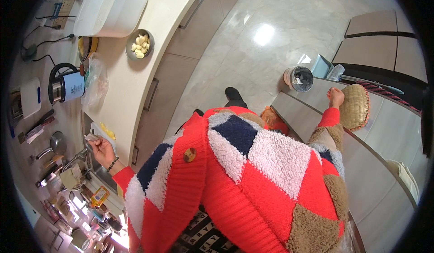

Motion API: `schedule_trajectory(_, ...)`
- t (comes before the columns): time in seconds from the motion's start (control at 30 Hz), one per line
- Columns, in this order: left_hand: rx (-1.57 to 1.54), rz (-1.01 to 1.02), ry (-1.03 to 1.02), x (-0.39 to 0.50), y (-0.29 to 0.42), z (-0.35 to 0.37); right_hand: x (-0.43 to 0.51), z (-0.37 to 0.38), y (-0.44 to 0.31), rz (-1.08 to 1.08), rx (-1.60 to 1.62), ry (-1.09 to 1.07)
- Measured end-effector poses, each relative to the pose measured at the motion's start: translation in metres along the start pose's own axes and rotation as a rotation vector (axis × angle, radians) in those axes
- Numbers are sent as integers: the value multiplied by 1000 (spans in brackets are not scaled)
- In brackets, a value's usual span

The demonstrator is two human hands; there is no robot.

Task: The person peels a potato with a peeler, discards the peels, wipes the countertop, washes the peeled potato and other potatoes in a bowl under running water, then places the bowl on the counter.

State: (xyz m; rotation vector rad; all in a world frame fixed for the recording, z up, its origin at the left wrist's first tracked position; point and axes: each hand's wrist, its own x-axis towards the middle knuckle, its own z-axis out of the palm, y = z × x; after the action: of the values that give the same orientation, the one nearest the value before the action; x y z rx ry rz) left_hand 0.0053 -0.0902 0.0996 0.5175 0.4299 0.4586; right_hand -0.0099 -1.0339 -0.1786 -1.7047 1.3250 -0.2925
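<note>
My left hand [102, 153], with a beaded bracelet at the wrist, is raised beside the kitchen counter. Its fingertips pinch a small greyish flat thing [91, 137] that may be a blade; its full shape is hidden. Just past the fingers, yellow peeled pieces [107, 130] lie on a white cutting board [98, 129] by the sink. On my other side, my right hand [335, 97] is beside a woven basket [355, 107] with an orange-stitched rim. Those fingers are curled, and I cannot tell if they hold anything.
Peeled garlic cloves [140, 45] fill a metal bowl [130, 52] near the counter's edge. Behind are a clear plastic bag [96, 83], an electric kettle [67, 86] and a large white container [110, 10]. A lined waste bin [291, 78] and an orange bag [271, 117] stand by the right-hand cabinets.
</note>
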Motion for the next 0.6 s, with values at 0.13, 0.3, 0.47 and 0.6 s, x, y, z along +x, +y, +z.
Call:
schedule_trajectory(0.13,22,49,34,-17,-17,15,-33,11,-13,27,-38,-53)
schedule_trajectory(0.3,95,-257,-108,-21,-55,32,-87,27,-22,-14,9,-145)
schedule_trajectory(0.47,197,-567,-305,-10,-138,43,-124,33,-24,-123,-163,-110)
schedule_trajectory(0.6,182,-781,-367,-17,-198,68,-134,44,-24,-1,15,-78)
